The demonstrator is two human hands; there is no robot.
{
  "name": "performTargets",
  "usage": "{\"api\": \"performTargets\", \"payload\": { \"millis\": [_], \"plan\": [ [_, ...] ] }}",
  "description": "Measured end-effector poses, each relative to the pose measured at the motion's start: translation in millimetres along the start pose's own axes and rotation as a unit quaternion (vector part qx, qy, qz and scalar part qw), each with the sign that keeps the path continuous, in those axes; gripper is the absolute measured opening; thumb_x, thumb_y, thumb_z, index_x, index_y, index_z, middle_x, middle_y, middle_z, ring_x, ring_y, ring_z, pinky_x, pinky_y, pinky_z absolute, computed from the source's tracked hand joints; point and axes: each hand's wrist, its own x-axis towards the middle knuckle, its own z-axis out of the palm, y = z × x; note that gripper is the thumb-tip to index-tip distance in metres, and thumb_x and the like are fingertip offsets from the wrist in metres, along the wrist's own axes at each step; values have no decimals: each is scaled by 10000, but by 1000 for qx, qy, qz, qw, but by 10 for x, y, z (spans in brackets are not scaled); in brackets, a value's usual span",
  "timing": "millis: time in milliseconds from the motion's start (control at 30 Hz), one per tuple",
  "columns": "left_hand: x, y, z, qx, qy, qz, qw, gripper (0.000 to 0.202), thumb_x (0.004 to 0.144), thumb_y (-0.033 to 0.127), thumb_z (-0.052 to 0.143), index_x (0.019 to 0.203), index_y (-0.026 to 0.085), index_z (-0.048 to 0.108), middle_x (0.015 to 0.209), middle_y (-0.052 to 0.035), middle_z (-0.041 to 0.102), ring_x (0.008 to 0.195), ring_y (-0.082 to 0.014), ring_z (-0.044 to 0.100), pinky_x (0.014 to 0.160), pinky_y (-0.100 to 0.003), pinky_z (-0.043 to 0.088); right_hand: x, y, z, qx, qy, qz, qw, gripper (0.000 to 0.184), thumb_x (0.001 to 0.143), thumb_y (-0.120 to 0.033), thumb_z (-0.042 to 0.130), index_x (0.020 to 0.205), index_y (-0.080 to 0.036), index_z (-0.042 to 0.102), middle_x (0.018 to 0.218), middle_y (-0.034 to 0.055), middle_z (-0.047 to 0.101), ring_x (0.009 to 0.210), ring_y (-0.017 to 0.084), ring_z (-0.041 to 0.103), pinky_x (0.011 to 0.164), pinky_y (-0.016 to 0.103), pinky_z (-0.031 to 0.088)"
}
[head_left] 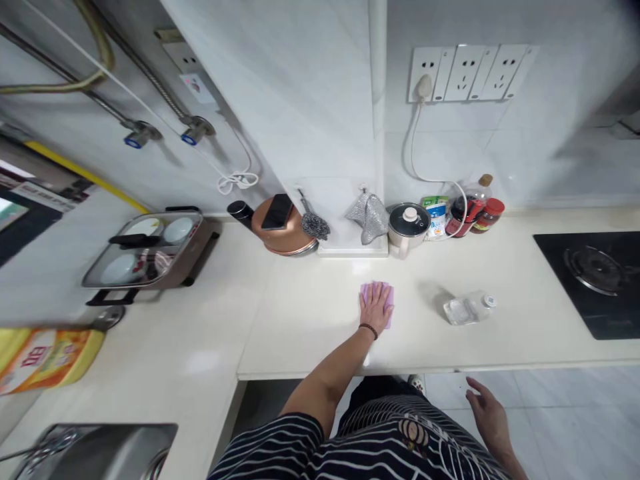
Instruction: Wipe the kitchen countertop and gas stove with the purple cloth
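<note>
My left hand (375, 308) lies flat on a pink-purple cloth (389, 319), pressing it against the cream countertop (310, 327). Its fingers are spread and the cloth shows around them. A dark beaded bracelet circles that wrist. My right hand (487, 413) hangs in front of the counter's edge, over the floor, with nothing in it and the fingers loosely apart. To the right of the cloth, a clear plastic bottle (465, 310) with a white cap stands on the counter.
Along the wall are a copper-coloured pan (265, 230) with a phone on it, a small lidded pot (407, 230) and red-lidded jars (489, 215). A black stove (575, 267) is at right. At left are an electric pan (170, 267) holding dishes, a yellow jug (65, 360) and a sink (173, 430).
</note>
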Motion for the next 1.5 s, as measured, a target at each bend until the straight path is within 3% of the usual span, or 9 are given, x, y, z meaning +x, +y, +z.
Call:
{"api": "performTargets", "payload": {
  "millis": [200,433,533,633,767,967,1067,1333,1500],
  "plan": [
    [-157,-40,4,4,7,16,1000,577,1103,353,495,1664,272,601,1766,-124,541,1682,-373,383,1400,-659,287,-50,362,-121,-7,-8,48,999,834,721,-747,601,1239,-143,851,703,67,794,665,293,729,695,415,560],
    [-1107,-538,280,11,-24,152,988,533,1089,245,458,1560,265,705,1665,-127,649,1639,-325,476,1349,-597,430,44,424,-21,14,-22,38,999,737,705,-733,608,1160,-211,861,825,84,859,796,321,802,800,442,606],
    [-1258,-675,336,32,-53,196,979,521,1091,262,502,1576,251,692,1695,-129,630,1668,-332,449,1362,-615,413,73,459,5,27,-16,34,999,667,686,-718,626,1093,-248,867,962,104,895,890,334,832,833,446,632],
    [-1053,-536,403,37,-79,258,962,504,1105,258,526,1581,278,688,1720,-103,615,1690,-315,430,1388,-616,373,54,531,13,28,-13,44,999,673,698,-724,624,1098,-240,863,1013,119,901,895,334,840,836,445,644],
    [-376,-82,506,14,-81,332,940,497,1109,239,541,1579,306,690,1714,-81,626,1692,-275,435,1421,-585,314,-35,681,-17,24,-19,67,997,722,723,-753,596,1146,-224,844,1117,137,902,953,332,853,872,435,650],
    [832,539,399,-39,8,177,983,559,1085,179,492,1620,232,645,1754,-159,564,1703,-320,406,1419,-674,251,-290,978,-170,10,-6,109,994,753,747,-776,566,1197,-231,827,1195,142,893,1033,332,860,901,417,659],
    [988,734,388,-50,14,142,988,583,1085,167,478,1649,227,615,1783,-175,521,1722,-338,366,1409,-704,245,-454,1124,-223,8,6,121,993,739,728,-786,566,1168,-255,829,1177,135,897,1036,346,862,895,429,666],
    [-411,901,1003,-5,-59,371,927,602,1068,233,608,1667,297,593,1715,-92,623,1693,-258,421,1452,-535,179,-381,1070,-98,5,-12,93,996,589,676,-762,609,1006,-330,836,1006,95,909,896,351,865,806,438,679],
    [-688,115,703,-24,-11,183,983,540,1104,241,526,1625,308,654,1742,-89,594,1682,-274,444,1428,-557,268,74,571,-117,-31,-36,41,998,660,644,-772,610,1030,-294,850,1044,118,907,922,373,856,849,478,679]
  ]
}}
